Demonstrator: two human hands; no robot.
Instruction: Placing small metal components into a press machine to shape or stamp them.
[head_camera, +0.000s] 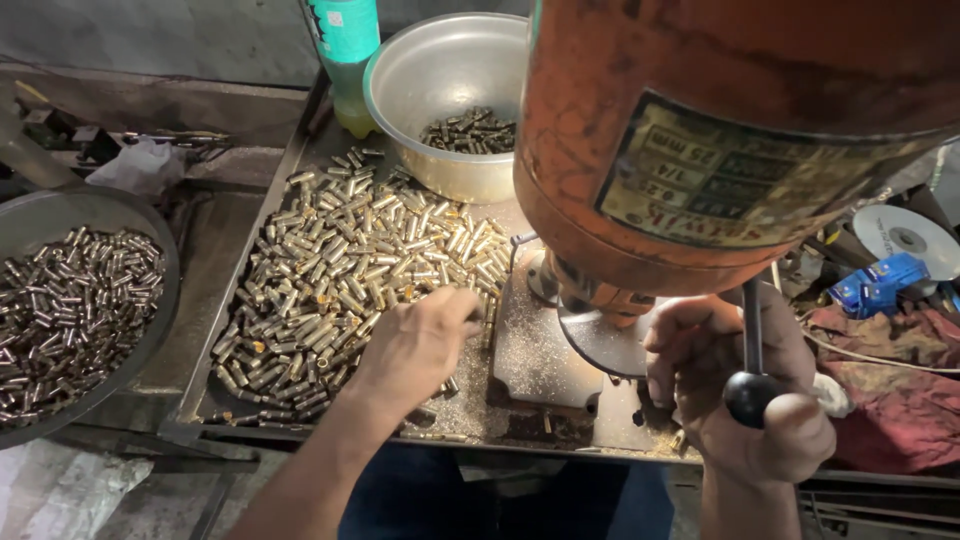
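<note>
Dim workshop desk (215, 300), steel tray littered with swarf. Your left hand (420, 340) rests on the heap of small brass sleeves (350, 260), fingers (465, 305) curled onto one at the pile's right edge. Judged light, rigid, slick: pinch each across its barrel. Your right hand (745, 390) is clenched round the black-knobbed feed lever (752, 395) beneath the orange drill head (730, 130).

At your far left sits a dark round pan (150, 340) filled with small metal pieces. Ahead, a steel bowl (440, 60) holds a few more; a green bottle (345, 50) stands just beside it. To your right: a disc (905, 235), a blue tool (880, 283), a red cloth (900, 400).
</note>
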